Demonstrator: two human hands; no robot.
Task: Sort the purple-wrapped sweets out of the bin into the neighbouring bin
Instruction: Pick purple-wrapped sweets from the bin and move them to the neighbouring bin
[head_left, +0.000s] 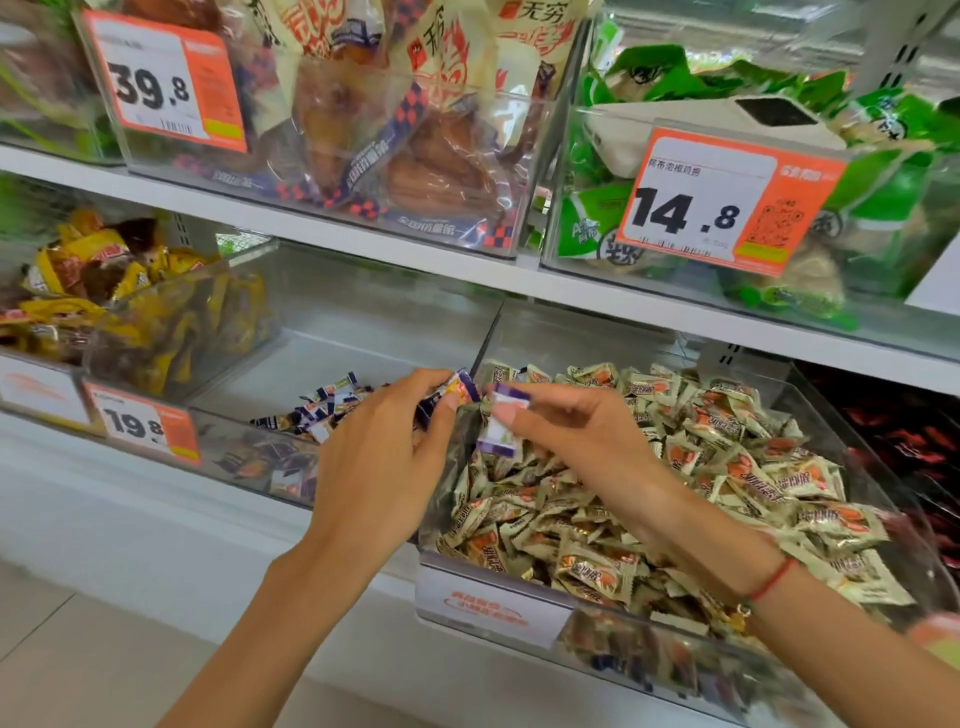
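Sorting is under way at the lower shelf (156, 519), over the wall between two clear bins. Right hand (566, 436) pinches a purple-wrapped sweet (501, 423) between thumb and fingertips, held just above the left edge of the right bin (493, 605), which is heaped with beige-wrapped sweets (727, 467). Left hand (384, 457) is curled round another purple-and-orange wrapped sweet (457, 392), hovering at the near right corner of the left bin (322, 322), where a small pile of purple sweets (317, 413) already lies. To do this step well, I judge each hand should carry its sweet fully past the dividing wall before letting go, low over the pile so nothing bounces back, then rake through the beige heap for purple strays.
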